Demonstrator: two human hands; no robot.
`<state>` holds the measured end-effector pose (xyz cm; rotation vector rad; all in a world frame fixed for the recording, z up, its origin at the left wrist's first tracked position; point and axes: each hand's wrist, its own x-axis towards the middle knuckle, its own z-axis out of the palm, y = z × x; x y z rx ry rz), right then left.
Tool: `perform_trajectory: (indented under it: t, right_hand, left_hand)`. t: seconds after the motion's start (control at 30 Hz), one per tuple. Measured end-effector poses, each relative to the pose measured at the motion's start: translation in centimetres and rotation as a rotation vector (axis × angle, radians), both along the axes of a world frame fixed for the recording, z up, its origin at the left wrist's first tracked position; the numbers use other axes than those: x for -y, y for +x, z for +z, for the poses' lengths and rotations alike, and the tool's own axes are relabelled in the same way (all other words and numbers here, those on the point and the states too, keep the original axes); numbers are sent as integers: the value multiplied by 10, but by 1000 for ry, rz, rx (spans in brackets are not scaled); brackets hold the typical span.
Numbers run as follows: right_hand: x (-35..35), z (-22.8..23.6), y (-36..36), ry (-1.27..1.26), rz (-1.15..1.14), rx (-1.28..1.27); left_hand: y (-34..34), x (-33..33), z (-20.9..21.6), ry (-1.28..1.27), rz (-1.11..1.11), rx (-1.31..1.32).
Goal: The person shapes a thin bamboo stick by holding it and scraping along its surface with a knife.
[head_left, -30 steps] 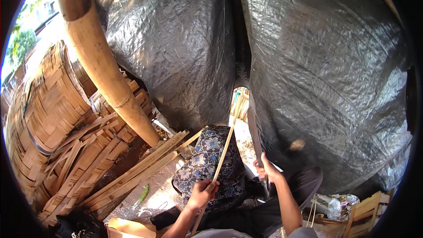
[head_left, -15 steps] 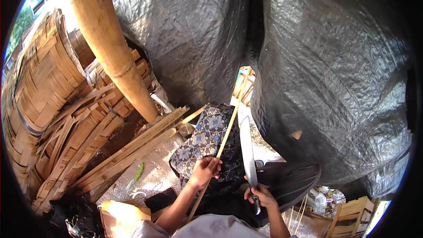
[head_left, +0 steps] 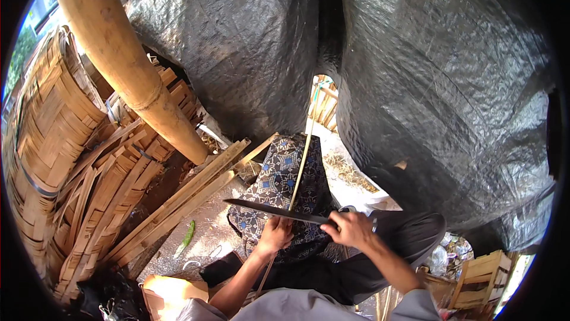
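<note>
My left hand (head_left: pixel 276 235) is closed round a long, thin bamboo strip (head_left: pixel 301 169). The strip slants up and away over a dark cloth with a blue and cream pattern (head_left: pixel 274 172), and its lower end passes under my left wrist. In my right hand (head_left: pixel 351 229) I grip the handle of a large knife (head_left: pixel 261 205). Its long blade points left and lies across the strip, just beyond my left fingers. Whether the edge touches the strip I cannot tell.
A thick bamboo pole (head_left: pixel 124 65) leans at the left, beside woven bamboo sheets (head_left: pixel 53 125) and bundled slats (head_left: pixel 113 184). Black tarpaulin (head_left: pixel 237 42) hangs ahead. A green pod-like piece (head_left: pixel 189 235) lies on the ground at left; a slatted wooden crate (head_left: pixel 478 276) stands at lower right.
My right hand has risen and turned the knife from pointing away to lying crosswise over the strip. My left hand keeps its hold on the strip, now at a steeper slant.
</note>
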<state>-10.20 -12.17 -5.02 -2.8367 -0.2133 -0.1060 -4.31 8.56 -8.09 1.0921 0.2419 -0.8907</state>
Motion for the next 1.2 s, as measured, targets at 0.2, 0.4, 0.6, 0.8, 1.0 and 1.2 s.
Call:
perform_trajectory:
  t: [0.2, 0.4, 0.6, 0.8, 1.0, 1.2]
  right_hand:
    - [29, 7, 32, -53, 183, 3]
    - [54, -14, 71, -141, 177, 129]
    - [57, -56, 82, -64, 151, 175]
    - [60, -57, 100, -76, -58, 176]
    - [126, -63, 144, 213, -479, 12]
    - [67, -50, 96, 391, -236, -116]
  left_hand:
    - [7, 6, 13, 66, -39, 34]
    - [28, 22, 5, 129, -24, 162]
    - [37, 27, 5, 166, 10, 84]
    - [26, 44, 22, 297, 59, 109]
    - [-8, 47, 18, 297, -98, 99]
    - [15, 29, 18, 268, -60, 62]
